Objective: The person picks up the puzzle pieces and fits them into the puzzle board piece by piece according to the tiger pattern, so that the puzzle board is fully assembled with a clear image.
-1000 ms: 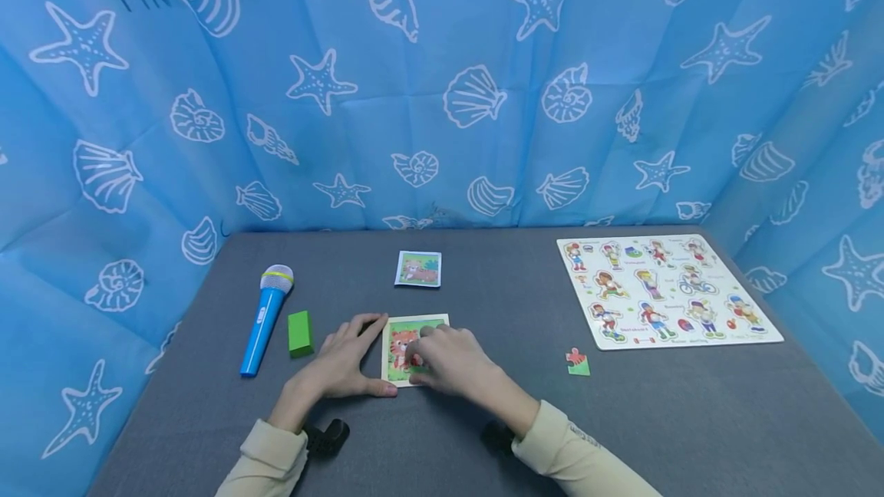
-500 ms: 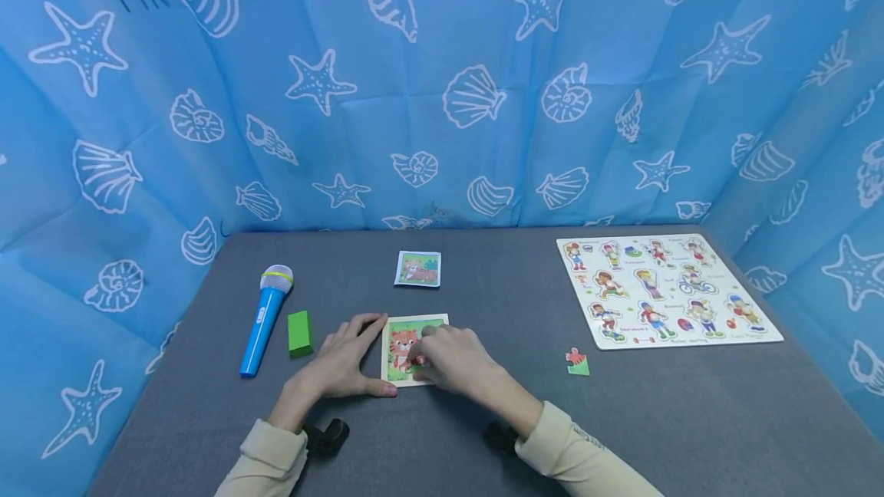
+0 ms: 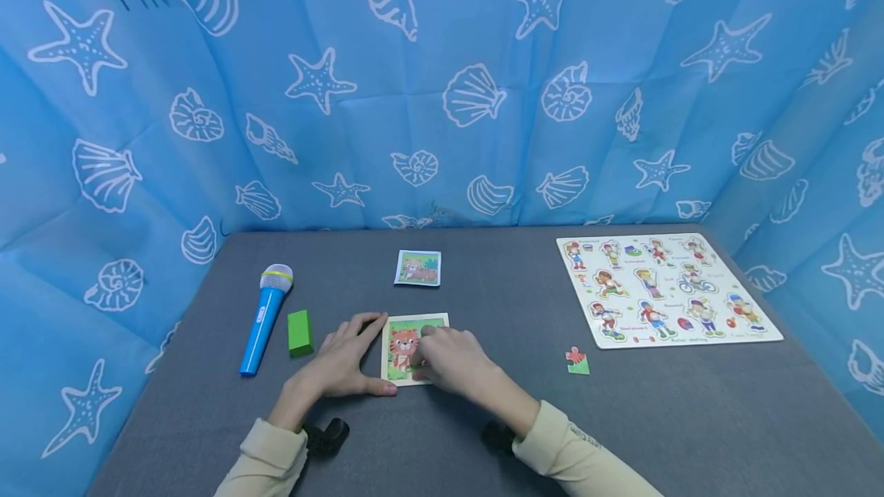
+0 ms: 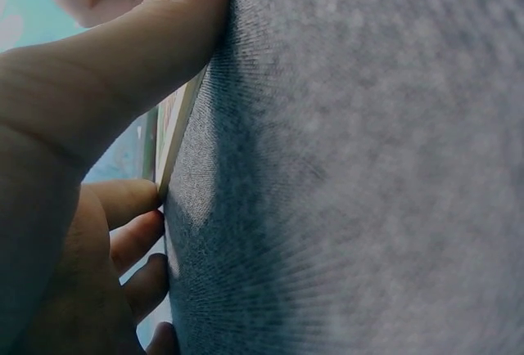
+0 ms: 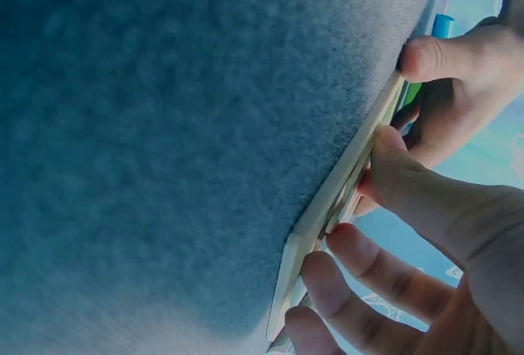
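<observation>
A small wooden jigsaw puzzle (image 3: 402, 343) with a pale frame and a tiger picture lies flat on the grey table. My left hand (image 3: 340, 365) rests along its left side, index finger at the upper corner and thumb at the lower one. My right hand (image 3: 454, 359) covers the puzzle's right part. In the right wrist view its thumb and fingers pinch a thin jigsaw piece (image 5: 333, 213) at the frame, mostly hidden by the fingers. Another loose jigsaw piece (image 3: 577, 361), red and green, lies apart to the right.
Behind the puzzle lies a small square picture card or puzzle (image 3: 418, 269). A blue toy microphone (image 3: 263, 320) and a green block (image 3: 300, 334) are on the left. A white board with figures (image 3: 673, 290) lies back right, before a blue curtain (image 3: 442, 83).
My right fingers have shifted slightly to the right over the puzzle, so more of the tiger shows. The left hand and the puzzle frame stay in place.
</observation>
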Action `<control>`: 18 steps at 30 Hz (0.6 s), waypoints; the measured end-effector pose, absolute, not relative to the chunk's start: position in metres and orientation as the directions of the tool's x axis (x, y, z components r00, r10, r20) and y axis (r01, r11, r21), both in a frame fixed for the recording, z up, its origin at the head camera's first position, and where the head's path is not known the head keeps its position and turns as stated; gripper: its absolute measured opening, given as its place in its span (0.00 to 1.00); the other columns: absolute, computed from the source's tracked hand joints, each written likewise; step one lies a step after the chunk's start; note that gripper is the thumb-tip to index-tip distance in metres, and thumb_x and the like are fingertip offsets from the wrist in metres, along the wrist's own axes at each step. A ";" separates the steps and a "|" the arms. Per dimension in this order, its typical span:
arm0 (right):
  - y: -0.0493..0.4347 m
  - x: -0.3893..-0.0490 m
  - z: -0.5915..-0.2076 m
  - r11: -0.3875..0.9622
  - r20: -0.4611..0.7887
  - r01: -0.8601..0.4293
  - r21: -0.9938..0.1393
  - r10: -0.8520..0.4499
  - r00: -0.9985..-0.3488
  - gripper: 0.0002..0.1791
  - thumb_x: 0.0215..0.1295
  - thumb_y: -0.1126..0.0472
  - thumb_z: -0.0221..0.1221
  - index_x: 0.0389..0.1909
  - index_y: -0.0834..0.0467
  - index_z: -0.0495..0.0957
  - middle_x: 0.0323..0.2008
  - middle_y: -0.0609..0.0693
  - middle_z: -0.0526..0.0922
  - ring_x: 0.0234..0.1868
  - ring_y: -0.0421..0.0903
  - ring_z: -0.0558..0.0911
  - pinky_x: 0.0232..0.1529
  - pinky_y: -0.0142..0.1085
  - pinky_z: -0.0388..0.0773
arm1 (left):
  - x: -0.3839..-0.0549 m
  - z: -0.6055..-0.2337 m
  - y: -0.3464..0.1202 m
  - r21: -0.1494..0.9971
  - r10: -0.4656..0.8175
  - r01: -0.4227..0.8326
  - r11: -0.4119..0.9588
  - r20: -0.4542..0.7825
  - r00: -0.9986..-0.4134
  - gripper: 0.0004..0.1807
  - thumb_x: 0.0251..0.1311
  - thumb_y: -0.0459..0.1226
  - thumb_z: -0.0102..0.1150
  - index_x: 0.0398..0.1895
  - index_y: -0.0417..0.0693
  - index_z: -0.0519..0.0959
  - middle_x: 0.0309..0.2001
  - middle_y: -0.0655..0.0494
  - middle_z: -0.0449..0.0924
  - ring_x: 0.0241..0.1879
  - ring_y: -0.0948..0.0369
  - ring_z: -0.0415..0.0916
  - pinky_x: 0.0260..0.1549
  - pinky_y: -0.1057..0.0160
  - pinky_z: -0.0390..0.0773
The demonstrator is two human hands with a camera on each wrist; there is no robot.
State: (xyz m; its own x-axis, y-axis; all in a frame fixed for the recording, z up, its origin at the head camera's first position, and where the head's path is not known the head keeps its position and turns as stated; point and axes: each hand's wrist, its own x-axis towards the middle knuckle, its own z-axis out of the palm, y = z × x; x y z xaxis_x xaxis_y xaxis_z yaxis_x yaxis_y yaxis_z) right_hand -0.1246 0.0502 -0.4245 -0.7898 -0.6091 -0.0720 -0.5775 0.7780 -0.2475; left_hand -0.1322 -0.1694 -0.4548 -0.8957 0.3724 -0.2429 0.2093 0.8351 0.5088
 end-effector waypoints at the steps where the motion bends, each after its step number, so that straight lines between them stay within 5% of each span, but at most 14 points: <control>1: 0.050 -0.124 -0.424 0.780 -0.076 -0.572 -0.252 -0.605 -0.792 0.07 0.61 0.52 0.72 0.38 0.48 0.92 0.35 0.43 0.84 0.31 0.36 0.79 0.25 0.29 0.71 | -0.132 -0.455 -0.170 0.509 0.372 0.209 0.835 -0.243 -0.896 0.65 0.45 0.64 0.76 0.82 0.49 0.54 0.79 0.46 0.54 0.72 0.44 0.60 0.66 0.33 0.62; 18: 0.052 -0.126 -0.421 0.806 -0.126 -0.493 -0.328 -0.554 -0.823 0.04 0.59 0.56 0.74 0.34 0.50 0.89 0.33 0.44 0.83 0.32 0.38 0.78 0.26 0.33 0.72 | -0.133 -0.457 -0.170 0.504 0.377 0.220 0.835 -0.233 -0.897 0.65 0.45 0.65 0.76 0.82 0.50 0.54 0.79 0.46 0.55 0.71 0.44 0.61 0.65 0.31 0.62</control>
State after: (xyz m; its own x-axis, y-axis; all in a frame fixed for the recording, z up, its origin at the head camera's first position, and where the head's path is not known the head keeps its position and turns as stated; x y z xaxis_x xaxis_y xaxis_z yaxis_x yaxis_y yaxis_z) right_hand -0.1258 0.0519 -0.4208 -0.8227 -0.5543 -0.1263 -0.4928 0.8061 -0.3276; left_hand -0.1331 -0.1704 -0.4571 -0.8965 0.3768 -0.2328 0.2201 0.8351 0.5041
